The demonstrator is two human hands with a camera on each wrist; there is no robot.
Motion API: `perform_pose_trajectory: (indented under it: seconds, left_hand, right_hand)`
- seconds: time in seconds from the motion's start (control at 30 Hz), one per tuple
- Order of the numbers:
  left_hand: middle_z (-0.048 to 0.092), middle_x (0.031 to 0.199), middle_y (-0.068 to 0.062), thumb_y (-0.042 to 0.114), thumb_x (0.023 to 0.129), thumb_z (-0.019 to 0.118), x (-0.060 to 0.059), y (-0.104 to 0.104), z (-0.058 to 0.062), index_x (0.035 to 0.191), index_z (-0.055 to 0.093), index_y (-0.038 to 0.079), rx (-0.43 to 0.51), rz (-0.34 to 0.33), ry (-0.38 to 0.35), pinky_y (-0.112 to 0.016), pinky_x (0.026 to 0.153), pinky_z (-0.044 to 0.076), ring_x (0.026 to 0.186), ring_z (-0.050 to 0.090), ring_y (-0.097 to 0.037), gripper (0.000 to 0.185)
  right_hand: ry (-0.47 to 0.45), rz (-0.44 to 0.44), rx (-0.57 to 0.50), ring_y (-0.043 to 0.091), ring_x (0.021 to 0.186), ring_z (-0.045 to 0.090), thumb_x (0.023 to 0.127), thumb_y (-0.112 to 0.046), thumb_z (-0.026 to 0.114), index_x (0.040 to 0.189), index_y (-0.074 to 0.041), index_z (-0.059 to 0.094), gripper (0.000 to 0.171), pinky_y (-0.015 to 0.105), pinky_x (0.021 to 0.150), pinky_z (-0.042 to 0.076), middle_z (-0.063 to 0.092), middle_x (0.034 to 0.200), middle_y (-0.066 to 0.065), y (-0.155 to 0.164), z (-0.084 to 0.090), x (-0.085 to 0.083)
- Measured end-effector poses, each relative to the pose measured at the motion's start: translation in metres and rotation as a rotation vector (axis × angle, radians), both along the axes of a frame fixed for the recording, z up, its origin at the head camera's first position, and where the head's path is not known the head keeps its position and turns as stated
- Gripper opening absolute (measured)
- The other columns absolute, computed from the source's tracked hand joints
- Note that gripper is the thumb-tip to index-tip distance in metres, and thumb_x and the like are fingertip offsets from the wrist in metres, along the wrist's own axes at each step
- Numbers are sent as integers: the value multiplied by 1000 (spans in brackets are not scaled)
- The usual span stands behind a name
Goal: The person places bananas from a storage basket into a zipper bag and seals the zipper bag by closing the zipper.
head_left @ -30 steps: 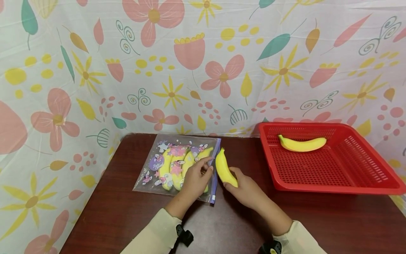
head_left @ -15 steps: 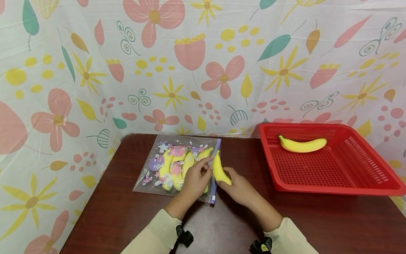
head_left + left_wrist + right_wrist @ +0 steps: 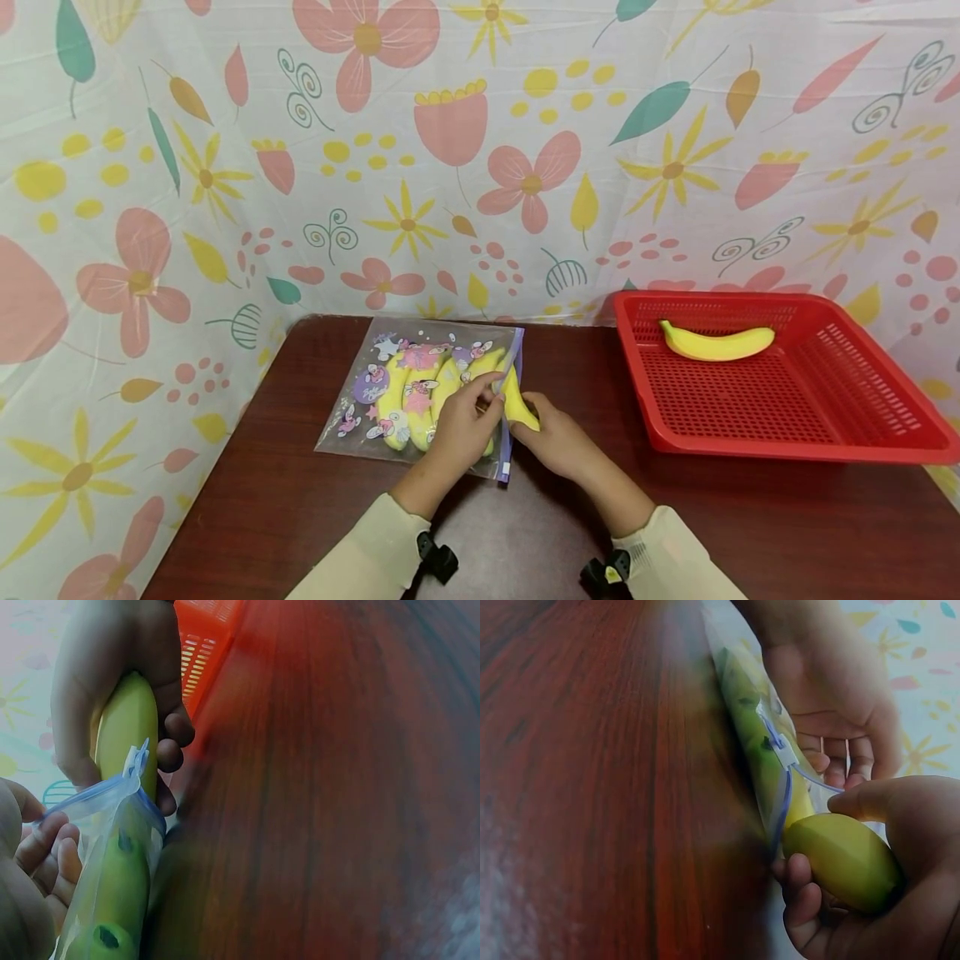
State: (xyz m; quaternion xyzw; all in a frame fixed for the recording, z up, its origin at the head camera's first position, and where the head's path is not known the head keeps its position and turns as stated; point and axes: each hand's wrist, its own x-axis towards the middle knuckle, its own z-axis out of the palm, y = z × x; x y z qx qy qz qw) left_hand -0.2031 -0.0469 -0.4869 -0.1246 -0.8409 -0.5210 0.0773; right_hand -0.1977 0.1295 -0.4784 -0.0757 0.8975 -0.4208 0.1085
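Note:
A clear zip bag (image 3: pixel 405 392) with cartoon prints lies on the dark wooden table (image 3: pixel 540 500) and holds several yellow bananas. My left hand (image 3: pixel 461 425) pinches the bag's upper lip at its blue zip edge (image 3: pixel 112 791) and holds the mouth apart. My right hand (image 3: pixel 558 437) grips another yellow banana (image 3: pixel 516 398), whose tip sits in the bag's mouth (image 3: pixel 787 791). The right wrist view shows that banana (image 3: pixel 844 859) wrapped by my fingers just outside the opening.
A red perforated basket (image 3: pixel 772 417) stands at the right of the table with one banana (image 3: pixel 716 342) lying along its far wall. A flowered cloth (image 3: pixel 375 167) hangs behind the table and down the left side.
My right hand has carried the banana leftward from beside the bag until its tip entered the bag's mouth. The left hand has kept its hold on the bag edge.

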Motion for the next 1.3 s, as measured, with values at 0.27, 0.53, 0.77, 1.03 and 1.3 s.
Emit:
perform_pose_trajectory:
  seconds: [0.27,0.53,0.77,1.03,1.3]
  left_hand:
    - [67,88,4,23,102,56,1,0,1,137,62,18,-5,-22,1,-23,64,53,71,62,-5,36]
    - [66,88,5,24,102,55,0,0,1,138,61,19,-18,-29,-3,-24,64,54,71,62,-5,37]
    - [67,88,5,23,102,55,0,0,1,138,61,18,-19,-26,6,-23,66,53,73,63,-5,37]
    - [67,88,5,23,102,55,1,1,3,138,61,16,-19,-26,-15,-24,66,53,74,64,-6,38]
    - [68,87,5,20,100,56,2,1,2,137,62,13,-27,-19,8,-23,68,53,75,64,-7,38]
  right_hand:
    - [-7,7,-65,18,90,61,99,-27,60,145,-4,48,52,33,79,51,67,104,9,-3,-4,-1]
    - [32,10,-108,32,122,58,103,-26,55,144,-1,50,48,52,102,48,60,132,18,-6,-6,1]
    - [38,-18,-163,24,110,62,102,-24,57,146,-7,50,47,37,89,52,61,132,15,-8,-10,1]
    - [51,-32,-208,32,119,63,100,-16,57,143,-9,55,44,39,90,56,56,140,16,-8,-16,1]
    - [90,27,-252,35,130,56,101,-11,56,143,-3,55,43,49,106,49,54,141,18,-7,-18,0]
